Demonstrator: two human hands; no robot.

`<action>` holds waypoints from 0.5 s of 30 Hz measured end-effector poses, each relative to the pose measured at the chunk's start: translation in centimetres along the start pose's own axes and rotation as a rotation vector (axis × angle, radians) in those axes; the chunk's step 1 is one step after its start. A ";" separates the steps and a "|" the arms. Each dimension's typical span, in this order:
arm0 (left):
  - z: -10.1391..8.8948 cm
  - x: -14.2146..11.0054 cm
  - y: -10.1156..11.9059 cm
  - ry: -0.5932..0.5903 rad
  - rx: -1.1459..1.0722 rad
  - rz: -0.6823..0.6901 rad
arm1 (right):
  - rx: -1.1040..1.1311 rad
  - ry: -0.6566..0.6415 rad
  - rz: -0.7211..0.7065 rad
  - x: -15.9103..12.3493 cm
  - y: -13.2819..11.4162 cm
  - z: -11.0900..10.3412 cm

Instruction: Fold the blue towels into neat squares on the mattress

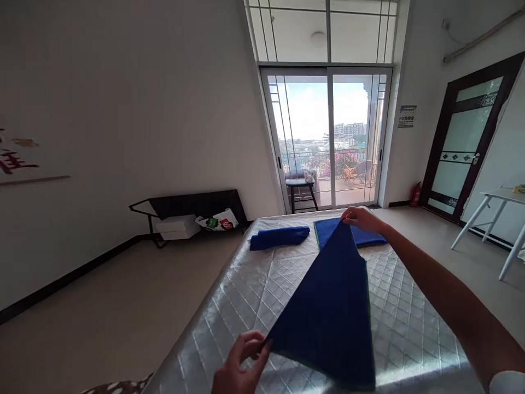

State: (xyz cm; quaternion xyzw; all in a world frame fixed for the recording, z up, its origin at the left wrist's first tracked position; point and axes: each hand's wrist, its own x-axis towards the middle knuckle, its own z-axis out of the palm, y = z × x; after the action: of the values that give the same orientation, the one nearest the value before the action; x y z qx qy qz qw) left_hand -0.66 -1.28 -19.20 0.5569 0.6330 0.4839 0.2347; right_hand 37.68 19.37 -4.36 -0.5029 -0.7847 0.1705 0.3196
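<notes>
A dark blue cloth (pixel 328 306) with a thin green edge is stretched between my two hands over a silver quilted surface (pixel 246 284). My left hand (pixel 241 361), low in the view, pinches its near left corner between thumb and fingers. Farther off, my right hand (pixel 361 218) grips the far top corner with the arm reaching out. From there the cloth hangs slantwise, and its lower right part drops toward the surface. Behind it lies a flat folded blue cloth (pixel 326 231), partly covered by the held one. To its left sits a rolled or folded blue bundle (pixel 281 237).
A black bench (pixel 197 205) with white boxes (pixel 177 227) and a printed bag (pixel 221 220) stands by the left wall. Beyond the quilted surface are a stool (pixel 301 186) and sliding glass doors (pixel 330 137). At right stand a white table (pixel 504 196) and a dark-framed door (pixel 467 148).
</notes>
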 end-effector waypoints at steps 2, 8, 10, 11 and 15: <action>-3.6 2.4 2.4 0.019 0.062 0.044 | 0.089 0.040 -0.041 -1.8 -1.7 -3.2; -12.6 7.7 10.4 0.047 0.359 0.133 | 0.214 0.179 -0.132 -8.1 -8.3 -8.7; -14.7 8.8 12.3 0.080 0.433 0.189 | 0.216 0.243 -0.153 -10.2 -10.2 -9.5; -15.7 9.3 13.0 0.086 0.460 0.220 | 0.216 0.280 -0.165 -11.1 -11.0 -9.8; -18.5 10.5 15.0 0.017 0.527 0.276 | 0.205 0.379 -0.283 -14.1 -13.0 -10.2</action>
State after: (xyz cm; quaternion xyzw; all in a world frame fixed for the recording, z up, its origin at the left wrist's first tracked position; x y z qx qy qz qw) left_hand -11.81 0.65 4.29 0.6755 0.6569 0.3348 0.0087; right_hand 39.76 0.52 6.16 -0.3763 -0.7520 0.1055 0.5309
